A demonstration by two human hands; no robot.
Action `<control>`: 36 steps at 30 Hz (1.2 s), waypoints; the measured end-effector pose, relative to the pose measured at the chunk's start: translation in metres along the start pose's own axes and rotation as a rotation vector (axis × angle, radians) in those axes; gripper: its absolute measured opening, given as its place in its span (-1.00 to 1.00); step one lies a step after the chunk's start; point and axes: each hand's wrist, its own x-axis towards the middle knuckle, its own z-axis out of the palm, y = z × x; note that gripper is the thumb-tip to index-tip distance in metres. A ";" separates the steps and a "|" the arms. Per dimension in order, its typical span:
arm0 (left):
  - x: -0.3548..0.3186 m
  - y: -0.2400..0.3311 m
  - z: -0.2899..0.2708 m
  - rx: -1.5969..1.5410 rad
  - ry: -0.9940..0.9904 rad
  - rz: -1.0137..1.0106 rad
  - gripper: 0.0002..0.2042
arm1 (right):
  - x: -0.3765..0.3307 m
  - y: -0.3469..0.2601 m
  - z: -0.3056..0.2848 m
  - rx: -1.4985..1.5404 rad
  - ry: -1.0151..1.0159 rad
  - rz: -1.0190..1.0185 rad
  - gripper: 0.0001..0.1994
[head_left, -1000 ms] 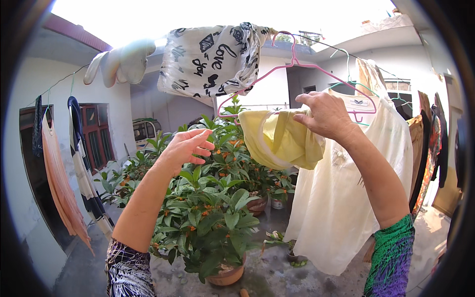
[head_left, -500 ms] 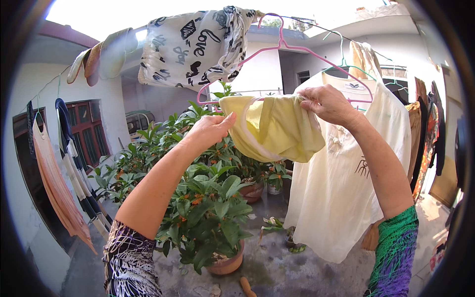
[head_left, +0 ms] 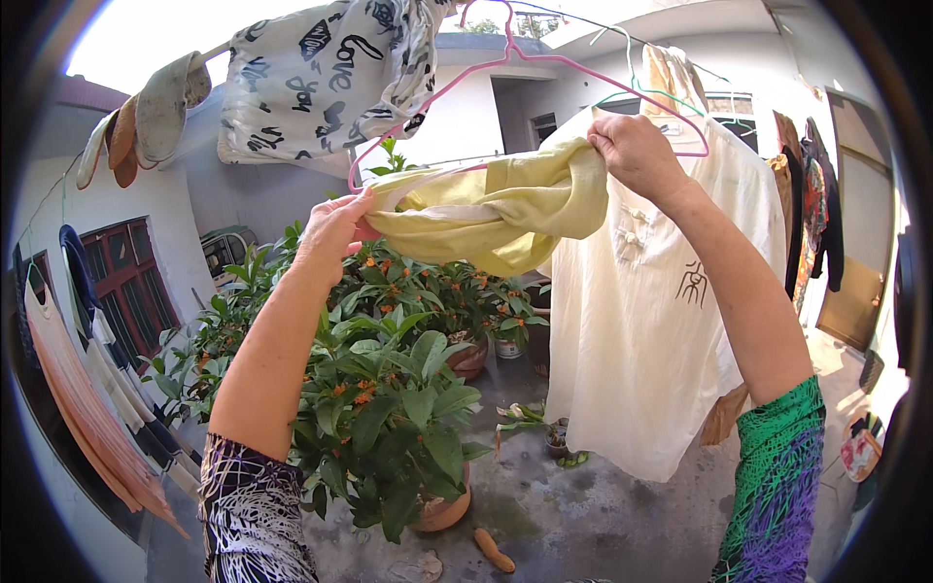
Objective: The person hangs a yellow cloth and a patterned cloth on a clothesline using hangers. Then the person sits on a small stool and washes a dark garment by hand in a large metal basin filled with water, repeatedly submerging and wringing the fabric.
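A yellow-green garment [head_left: 505,219] with pale trim is stretched between my raised hands, folded and twisted along its middle. My left hand [head_left: 335,233] pinches its left end, thumb on top. With my right hand [head_left: 637,160] I grip its upper right corner, fingers closed. A pink hanger [head_left: 573,64] hangs from the line; its left arm runs down behind the garment near my left hand, and its lower bar is mostly hidden by the cloth. Just behind my right hand hangs a cream shirt [head_left: 651,350] with dark embroidery, on a green hanger [head_left: 632,83].
A white cloth with black print [head_left: 316,87] hangs at upper left, beside several insoles [head_left: 165,112]. Leafy potted plants [head_left: 389,408] with orange blossoms stand below my arms. More clothes hang at far left, including a peach garment [head_left: 83,398], and at far right, including dark clothes [head_left: 824,204].
The garment is pulled wider and its body is now twisted. My left hand has moved left and slightly up; my right hand has risen. The whole view has shifted somewhat.
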 end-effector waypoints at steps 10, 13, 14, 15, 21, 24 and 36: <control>0.019 -0.029 -0.003 0.191 -0.159 -0.068 -0.16 | -0.008 -0.021 0.007 0.127 0.137 -0.079 -0.83; 0.011 -0.026 0.006 -0.090 -0.278 -0.073 -0.23 | -0.040 -0.030 0.028 0.067 0.316 -0.579 -0.84; 0.009 -0.022 0.006 -0.165 -0.297 -0.077 -0.17 | -0.055 -0.039 0.022 -0.076 0.206 -0.709 -0.88; 0.009 -0.015 0.008 -0.245 -0.319 -0.075 -0.10 | -0.072 -0.044 0.021 0.031 0.065 -0.704 -0.89; -0.008 -0.003 0.020 -0.246 -0.360 -0.110 -0.18 | -0.139 -0.069 0.021 0.591 -0.312 -0.099 -0.88; -0.026 -0.001 0.019 -0.054 -0.536 -0.169 -0.34 | -0.158 -0.080 0.019 1.099 -0.497 0.573 -0.85; -0.155 -0.023 0.101 -0.292 -1.203 0.047 -0.54 | -0.111 -0.101 -0.036 1.594 -0.232 0.564 -0.86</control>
